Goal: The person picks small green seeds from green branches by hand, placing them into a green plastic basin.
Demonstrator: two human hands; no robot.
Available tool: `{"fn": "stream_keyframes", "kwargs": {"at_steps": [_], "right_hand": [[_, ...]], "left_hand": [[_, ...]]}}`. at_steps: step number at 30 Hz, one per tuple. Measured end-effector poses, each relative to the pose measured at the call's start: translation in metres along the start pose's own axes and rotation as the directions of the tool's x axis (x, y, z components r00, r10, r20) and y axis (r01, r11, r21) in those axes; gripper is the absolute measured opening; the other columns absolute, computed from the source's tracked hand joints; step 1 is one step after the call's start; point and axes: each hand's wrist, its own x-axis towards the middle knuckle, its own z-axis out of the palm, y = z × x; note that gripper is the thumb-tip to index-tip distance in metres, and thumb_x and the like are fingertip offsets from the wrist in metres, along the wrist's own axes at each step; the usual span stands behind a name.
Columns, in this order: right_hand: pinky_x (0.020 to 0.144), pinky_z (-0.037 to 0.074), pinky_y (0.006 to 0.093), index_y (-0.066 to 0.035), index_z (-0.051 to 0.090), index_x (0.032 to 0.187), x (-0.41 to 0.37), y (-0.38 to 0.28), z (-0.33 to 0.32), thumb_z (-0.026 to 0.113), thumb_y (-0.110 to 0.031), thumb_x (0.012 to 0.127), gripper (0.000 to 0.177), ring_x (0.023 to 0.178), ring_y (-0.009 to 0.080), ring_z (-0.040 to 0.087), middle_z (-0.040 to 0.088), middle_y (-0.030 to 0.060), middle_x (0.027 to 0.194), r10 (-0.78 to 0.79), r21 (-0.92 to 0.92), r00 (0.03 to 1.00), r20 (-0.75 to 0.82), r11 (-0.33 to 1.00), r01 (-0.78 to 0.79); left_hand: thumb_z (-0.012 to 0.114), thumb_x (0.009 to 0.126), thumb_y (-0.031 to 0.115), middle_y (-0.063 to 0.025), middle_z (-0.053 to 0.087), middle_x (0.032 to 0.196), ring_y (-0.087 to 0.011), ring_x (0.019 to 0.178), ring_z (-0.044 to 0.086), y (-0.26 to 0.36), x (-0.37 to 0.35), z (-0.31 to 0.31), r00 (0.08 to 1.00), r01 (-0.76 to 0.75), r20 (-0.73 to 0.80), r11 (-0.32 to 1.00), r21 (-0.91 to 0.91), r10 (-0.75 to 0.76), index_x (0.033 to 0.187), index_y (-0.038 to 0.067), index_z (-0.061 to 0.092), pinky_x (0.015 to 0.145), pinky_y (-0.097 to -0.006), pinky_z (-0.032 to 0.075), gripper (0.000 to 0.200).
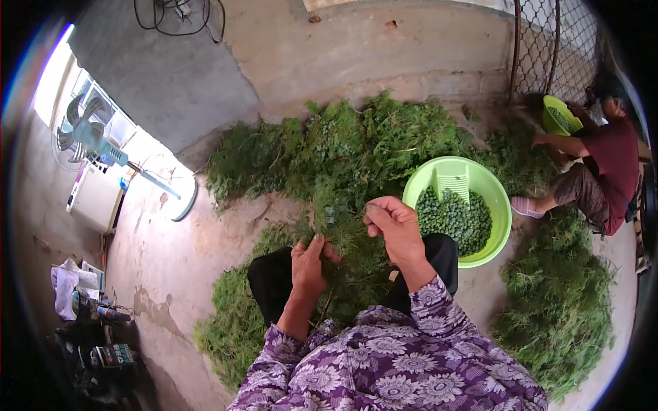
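At frame centre the left hand (308,266) is closed on the lower stem of a sprig (345,231) whose long axis runs up-frame, while the right hand (395,229) curls narrow against its top, nearer the bowl (483,183) at right.

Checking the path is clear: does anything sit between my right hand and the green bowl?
Nothing visible does. The right hand, shut on the leafy sprig, sits right by the left rim of the green bowl.
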Motion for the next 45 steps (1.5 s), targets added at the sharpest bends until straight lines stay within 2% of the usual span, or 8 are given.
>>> {"fn": "stream_keyframes", "kwargs": {"at_steps": [8,16,20,24,30,32,41,45], "right_hand": [[0.049,0.042,0.0194,-0.001,0.057,0.084,-0.006,0.015,-0.003,0.058,-0.007,0.079,0.008,0.054,0.0059,0.049,0.055,0.0011,0.068,0.085,0.008,0.996,0.042,0.996,-0.085],[0.062,0.045,0.0238,0.001,0.053,0.096,-0.006,0.018,0.008,0.063,-0.008,0.074,0.026,0.069,0.0111,0.054,0.061,0.0064,0.078,-0.037,-0.572,0.995,0.095,0.816,0.085],[0.062,0.045,0.0235,0.001,0.053,0.099,-0.010,0.031,0.005,0.061,-0.004,0.074,0.027,0.072,0.0092,0.054,0.059,0.0026,0.080,-0.173,-0.567,0.963,0.207,0.781,0.262],[0.064,0.045,0.0238,0.003,0.052,0.100,-0.012,0.031,0.004,0.063,-0.001,0.071,0.031,0.075,0.0092,0.055,0.059,0.0059,0.086,-0.031,-0.416,0.998,0.047,0.908,0.047],[0.052,0.044,0.0270,0.000,0.056,0.087,-0.011,0.022,0.005,0.064,-0.008,0.067,0.023,0.058,0.0109,0.054,0.058,0.0107,0.069,-0.322,-0.544,0.924,0.207,0.747,0.382],[0.051,0.043,0.0276,0.000,0.056,0.086,-0.013,0.013,0.007,0.065,-0.010,0.066,0.024,0.056,0.0120,0.054,0.057,0.0111,0.067,-0.386,-0.633,0.875,0.291,0.608,0.479],[0.052,0.043,0.0258,-0.001,0.062,0.080,-0.018,-0.006,-0.005,0.060,-0.011,0.067,0.017,0.058,0.0128,0.055,0.060,0.0110,0.068,0.150,-0.520,0.963,0.224,0.854,-0.012],[0.053,0.043,0.0268,-0.001,0.062,0.079,-0.023,0.000,-0.020,0.059,-0.012,0.067,0.016,0.059,0.0133,0.055,0.059,0.0079,0.065,-0.084,-0.681,0.957,0.277,0.685,0.258]], "left_hand": [[0.046,0.086,0.016,0.0014,0.033,0.053,-0.0120,0.047,0.032,-0.002,0.001,-0.006,0.984,0.119,0.150,0.985,-0.121,-0.100,0.065,0.009,0.038,0.045,-0.0279,0.028,0.024],[0.048,0.085,0.014,0.0017,0.035,0.054,-0.0104,0.047,0.033,0.006,-0.010,-0.001,0.966,0.142,0.227,0.988,-0.064,-0.124,0.065,0.011,0.040,0.044,-0.0258,0.027,0.021],[0.050,0.083,0.013,0.0022,0.035,0.055,-0.0094,0.048,0.034,0.006,-0.015,0.000,0.953,0.150,0.270,0.988,-0.017,-0.140,0.064,0.012,0.040,0.043,-0.0257,0.027,0.022],[0.051,0.082,0.014,0.0007,0.042,0.057,-0.0100,0.050,0.038,-0.002,-0.010,-0.009,0.934,0.185,0.319,0.982,-0.043,-0.162,0.066,0.010,0.045,0.044,-0.0255,0.030,0.018],[0.054,0.079,0.005,-0.0032,0.057,0.073,-0.0118,0.063,0.053,-0.001,-0.016,0.008,0.957,-0.208,0.275,0.869,0.448,0.087,0.089,0.004,0.055,0.057,-0.0254,0.043,0.010],[0.056,0.078,0.002,-0.0042,0.058,0.075,-0.0107,0.066,0.054,-0.009,-0.012,0.005,0.838,-0.538,0.330,0.562,0.628,0.434,0.097,0.002,0.054,0.062,-0.0244,0.044,0.019],[0.059,0.076,0.005,-0.0117,0.057,0.070,-0.0216,0.065,0.059,-0.006,-0.014,0.007,0.856,-0.516,0.427,0.437,0.737,0.290,0.087,0.002,0.055,0.057,-0.0298,0.043,0.012],[0.060,0.074,0.005,-0.0154,0.057,0.072,-0.0245,0.067,0.060,-0.010,-0.016,0.004,0.787,-0.609,0.537,0.244,0.754,0.304,0.087,0.002,0.054,0.055,-0.0327,0.044,0.015]]}}
